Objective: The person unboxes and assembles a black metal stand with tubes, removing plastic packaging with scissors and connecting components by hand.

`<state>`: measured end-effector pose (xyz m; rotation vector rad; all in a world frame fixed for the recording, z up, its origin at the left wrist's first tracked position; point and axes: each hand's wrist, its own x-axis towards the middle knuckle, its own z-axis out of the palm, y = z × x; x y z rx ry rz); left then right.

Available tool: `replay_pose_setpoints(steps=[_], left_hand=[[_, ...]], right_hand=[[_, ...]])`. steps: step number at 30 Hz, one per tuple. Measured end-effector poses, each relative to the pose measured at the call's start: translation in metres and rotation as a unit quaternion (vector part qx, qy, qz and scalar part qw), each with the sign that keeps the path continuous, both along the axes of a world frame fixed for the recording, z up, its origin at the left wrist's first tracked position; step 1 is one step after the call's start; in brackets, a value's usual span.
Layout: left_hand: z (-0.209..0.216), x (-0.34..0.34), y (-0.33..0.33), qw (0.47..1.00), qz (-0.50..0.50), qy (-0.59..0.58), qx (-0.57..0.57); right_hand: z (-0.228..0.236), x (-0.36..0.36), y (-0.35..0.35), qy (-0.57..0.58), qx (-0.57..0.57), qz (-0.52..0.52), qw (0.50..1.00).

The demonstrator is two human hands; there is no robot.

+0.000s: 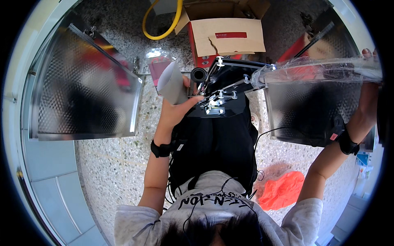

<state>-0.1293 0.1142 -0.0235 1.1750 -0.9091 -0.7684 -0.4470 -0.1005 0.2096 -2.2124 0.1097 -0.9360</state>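
A glossy black part with shiny metal brackets [221, 100] rests over my lap. My left hand [175, 112] is closed at its left edge, the thumb lying toward the brackets. Against those fingers stands a curved grey piece [172, 84], open at its top, with a round black tube end [199, 74] to its right. Clear plastic film [314, 70] stretches from the black part's right end out to the far right. There my right hand [370, 59] is closed on the film with the arm extended; the picture's rim partly hides it.
An open cardboard box [230, 37] stands ahead, beside a yellow hose [179, 18]. Textured metal cabinet doors hang open at left [90, 94] and right [316, 106]. A pink-and-clear packet [156, 67] lies by the cabinet edge. An orange bag [282, 190] lies on the speckled floor.
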Motion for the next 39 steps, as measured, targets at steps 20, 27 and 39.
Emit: replay_pose_setpoints(steps=[20,27,39], left_hand=[[-0.004,0.0,0.0,1.0,-0.001,-0.004,-0.005],[-0.001,0.003,0.0,1.0,0.003,-0.008,0.005],[-0.002,0.005,-0.005,1.0,0.015,0.006,0.018]], right_hand=[[-0.03,0.009,-0.007,0.065,-0.06,-0.032,0.996],[-0.019,0.035,-0.008,0.072,-0.004,0.02,0.997],[-0.057,0.124,0.058,-0.06,0.106,0.029,0.992]])
